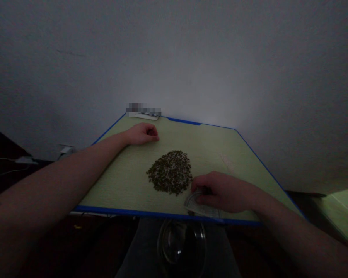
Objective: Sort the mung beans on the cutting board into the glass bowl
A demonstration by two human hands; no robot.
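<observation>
A heap of small dark brown-green grains [171,172] lies spread on the pale table [118,193]; their exact kind is too small to tell. Right of the heap, my right hand [220,191] is closed on a clear protractor [195,202] with printed markings, pinched between thumb and fingers. The protractor lies low over the table near its front edge, with a few grains [190,213] beside it. My left hand [142,134] rests on the table behind and left of the heap, fingers curled in loosely, with nothing visible in them. A glass vessel [181,247] sits below the front edge, between my legs.
Blue edging [116,211] runs around the table. At the back left corner lies a flat white object [143,116], partly blurred out. A grey wall [191,58] stands behind. White cables and a plug [27,160] are on the left; a pale green surface [343,208] is at far right.
</observation>
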